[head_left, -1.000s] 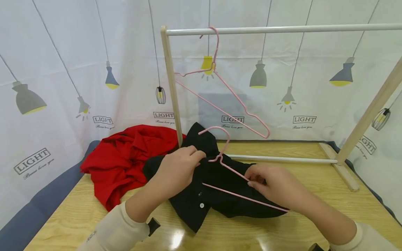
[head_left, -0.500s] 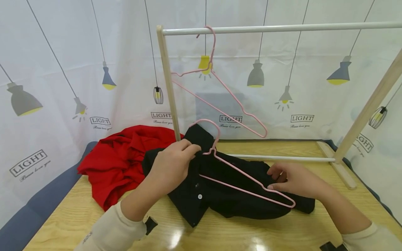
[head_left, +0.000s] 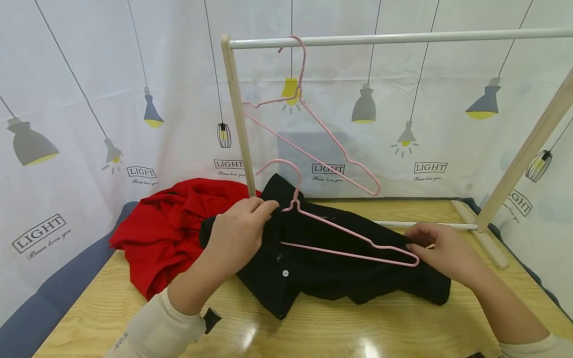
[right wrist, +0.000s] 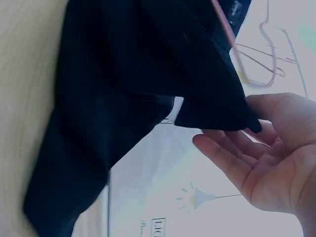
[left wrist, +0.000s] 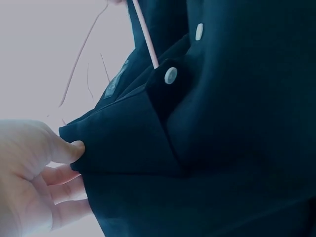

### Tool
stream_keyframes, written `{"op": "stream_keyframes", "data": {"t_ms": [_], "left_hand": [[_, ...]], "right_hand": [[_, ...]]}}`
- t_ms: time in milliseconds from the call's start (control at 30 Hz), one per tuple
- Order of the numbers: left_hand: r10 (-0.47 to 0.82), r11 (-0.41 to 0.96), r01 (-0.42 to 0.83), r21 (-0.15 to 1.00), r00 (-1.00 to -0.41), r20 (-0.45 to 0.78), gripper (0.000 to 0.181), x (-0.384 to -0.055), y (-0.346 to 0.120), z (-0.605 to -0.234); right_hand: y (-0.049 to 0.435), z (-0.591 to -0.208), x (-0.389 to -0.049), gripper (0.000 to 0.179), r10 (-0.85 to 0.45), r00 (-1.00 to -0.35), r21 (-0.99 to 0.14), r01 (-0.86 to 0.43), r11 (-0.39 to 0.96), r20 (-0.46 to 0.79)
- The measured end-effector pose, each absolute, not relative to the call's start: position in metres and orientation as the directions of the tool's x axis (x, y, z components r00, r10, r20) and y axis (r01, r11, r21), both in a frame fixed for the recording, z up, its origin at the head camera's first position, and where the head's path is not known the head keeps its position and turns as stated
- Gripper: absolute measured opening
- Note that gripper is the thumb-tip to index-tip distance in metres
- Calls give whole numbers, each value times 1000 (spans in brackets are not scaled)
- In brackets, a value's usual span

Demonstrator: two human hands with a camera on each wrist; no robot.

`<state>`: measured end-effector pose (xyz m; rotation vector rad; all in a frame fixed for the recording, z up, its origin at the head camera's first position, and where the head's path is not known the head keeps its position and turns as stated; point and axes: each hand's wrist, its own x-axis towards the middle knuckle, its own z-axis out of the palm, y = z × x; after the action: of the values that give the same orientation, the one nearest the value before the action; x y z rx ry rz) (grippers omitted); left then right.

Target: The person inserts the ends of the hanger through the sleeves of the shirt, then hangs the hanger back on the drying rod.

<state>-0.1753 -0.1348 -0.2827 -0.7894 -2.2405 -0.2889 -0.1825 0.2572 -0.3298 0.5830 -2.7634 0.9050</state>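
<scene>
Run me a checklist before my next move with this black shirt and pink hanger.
1. Left hand gripping the black shirt: ok, it pinches the cloth.
2. Right hand holding the shirt: ok, by an edge.
3. Right end of the pink hanger inside the shirt: not ok, uncovered.
4. Its left end inside the shirt: cannot tell, hidden.
5. Hanger hook uncovered: ok.
6. Red cloth apart from the shirt: cannot tell; they overlap in the head view.

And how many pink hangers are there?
2: one pink hanger hooks over the white rail; the other hanger is partly inside the black button-up shirt. Others could be hidden.
</scene>
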Motion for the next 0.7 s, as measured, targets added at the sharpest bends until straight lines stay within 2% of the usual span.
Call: {"op": "stream_keyframes", "data": {"t_ms": [133, 267, 467, 700], "left_hand": [[435, 795, 604, -58, -501, 748, 24, -178, -136, -284], [439, 812, 574, -108, -477, 762, 27, -182, -138, -286], [478, 818, 542, -191, -458, 749, 31, -185, -138, -292], [497, 824, 504, -257, -426, 756, 25, -189, -136, -300]], "right_hand": [[260, -320, -178, 15, -243, -899, -549, -418, 723, 364], [262, -310, -173, 13, -205, -905, -549, -394, 737, 374], [261, -303, -170, 11, -212, -887, -505, -415, 757, 411], [257, -297, -164, 13, -227, -870, -491, -442, 750, 436]]}}
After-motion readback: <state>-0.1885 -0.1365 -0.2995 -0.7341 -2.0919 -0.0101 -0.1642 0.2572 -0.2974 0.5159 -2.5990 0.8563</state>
